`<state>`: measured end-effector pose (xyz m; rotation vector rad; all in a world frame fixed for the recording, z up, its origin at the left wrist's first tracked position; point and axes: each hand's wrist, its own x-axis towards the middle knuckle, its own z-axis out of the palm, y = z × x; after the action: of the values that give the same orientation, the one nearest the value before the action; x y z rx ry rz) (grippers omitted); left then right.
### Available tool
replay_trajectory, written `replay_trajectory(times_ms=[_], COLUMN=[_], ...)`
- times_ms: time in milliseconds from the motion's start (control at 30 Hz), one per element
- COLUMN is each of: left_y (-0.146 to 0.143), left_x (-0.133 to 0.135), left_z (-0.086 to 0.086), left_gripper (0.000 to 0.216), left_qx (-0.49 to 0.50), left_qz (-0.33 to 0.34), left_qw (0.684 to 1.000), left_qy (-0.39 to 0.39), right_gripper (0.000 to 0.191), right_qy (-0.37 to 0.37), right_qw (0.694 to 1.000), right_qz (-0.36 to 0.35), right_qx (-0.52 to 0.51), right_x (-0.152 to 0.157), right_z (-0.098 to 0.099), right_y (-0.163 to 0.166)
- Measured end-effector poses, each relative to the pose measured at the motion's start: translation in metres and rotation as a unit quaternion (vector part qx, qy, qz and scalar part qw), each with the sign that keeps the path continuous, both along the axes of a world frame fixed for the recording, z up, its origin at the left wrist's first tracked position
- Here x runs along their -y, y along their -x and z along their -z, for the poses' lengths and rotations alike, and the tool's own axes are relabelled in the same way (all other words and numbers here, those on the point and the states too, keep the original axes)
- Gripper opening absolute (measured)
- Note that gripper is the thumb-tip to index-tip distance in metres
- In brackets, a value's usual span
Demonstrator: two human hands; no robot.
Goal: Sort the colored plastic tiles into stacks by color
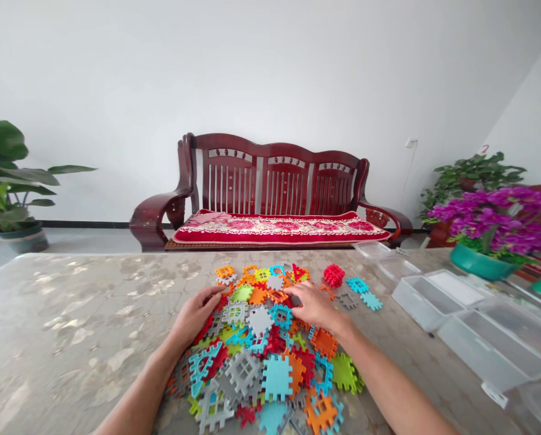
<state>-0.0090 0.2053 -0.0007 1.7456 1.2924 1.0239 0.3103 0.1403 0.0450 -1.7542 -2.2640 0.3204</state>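
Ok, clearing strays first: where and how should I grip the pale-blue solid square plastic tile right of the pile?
Pinch the pale-blue tile by its notched left and right edges, probably from above and near right: its solid face lies flat, and a bright-blue notched plastic tile sits by its far-left corner.

Tablecloth (93, 314) lies free leftward; pieces (260, 320), then boxes (417, 309), obstruct rightward.

Well beyond the right hand (314, 307) stands a glossy dark-red wooden bench (285, 181) with a red-and-white floral cover (279, 227); far to that hand's right, purple flowers (501, 219) in a teal pot (481, 263); far left, a broad-leaved green plant (2, 142).
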Motion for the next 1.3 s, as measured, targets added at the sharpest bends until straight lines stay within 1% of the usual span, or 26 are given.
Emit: replay_trajectory(times_ms=[100, 167, 333, 433, 567, 667, 767, 833, 967, 1133, 1200, 1300], left_y=[0.001, 0.001, 0.002, 0.003, 0.002, 0.002, 0.001, 0.0, 0.0, 0.0, 0.0, 0.001], left_x=[-0.001, -0.001, -0.003, -0.003, -0.002, -0.001, 0.001, 0.001, 0.003, 0.003, 0.003, 0.003], left_z=[0.002, 0.003, 0.007, 0.007, 0.005, 0.003, 0.0, -0.002, -0.005, -0.004, -0.004, -0.004], left_gripper=[0.053, 0.053, 0.051, 0.05, 0.051, 0.051, 0.053, 0.053, 0.054, 0.057, 0.057, 0.057], left_qx=[-0.005, -0.005, 0.004, 0.008, 0.003, 0.001, -0.01, -0.018, -0.028, -0.029, -0.026, -0.019], left_qz=[0.005, 0.006, 0.007, 0.005, 0.005, 0.003, 0.001, -0.002, -0.004, -0.006, -0.006, -0.005], left_qw=[1.0, 1.0, 1.0, 1.0, 1.0, 1.0, 1.0, 1.0, 1.0, 1.0, 1.0, 1.0], left_qy=[0.003, 0.003, 0.001, -0.001, -0.001, 0.0, 0.002, 0.002, -0.003, 0.004, 0.007, 0.005], right_gripper=[0.053, 0.053, 0.051, 0.051, 0.055, 0.054, 0.051, 0.051, 0.054, 0.056, 0.055, 0.053], right_qy=[-0.019, -0.034, -0.121, -0.157, -0.179, -0.184, -0.2, -0.212, -0.216, -0.208, -0.208, -0.211], right_qw=[1.0, 0.999, 0.985, 0.976, 0.971, 0.966, 0.947, 0.932, 0.907, 0.885, 0.885, 0.892], right_qz=[-0.003, 0.002, -0.008, 0.0, 0.079, 0.162, 0.253, 0.291, 0.345, 0.41, 0.412, 0.395], right_qx=[0.012, 0.034, 0.123, 0.153, 0.136, 0.079, -0.004, -0.052, -0.107, -0.074, -0.063, -0.052], right_x=[0.001, 0.003, 0.017, 0.025, 0.023, 0.015, 0.006, 0.001, -0.004, -0.005, -0.005, -0.005], right_z=[0.004, 0.003, -0.014, -0.024, -0.028, -0.025, -0.018, -0.011, 0.002, 0.009, 0.011, 0.014], right_y=[0.002, 0.005, 0.009, 0.003, -0.023, -0.051, -0.077, -0.091, -0.108, -0.115, -0.116, -0.117])
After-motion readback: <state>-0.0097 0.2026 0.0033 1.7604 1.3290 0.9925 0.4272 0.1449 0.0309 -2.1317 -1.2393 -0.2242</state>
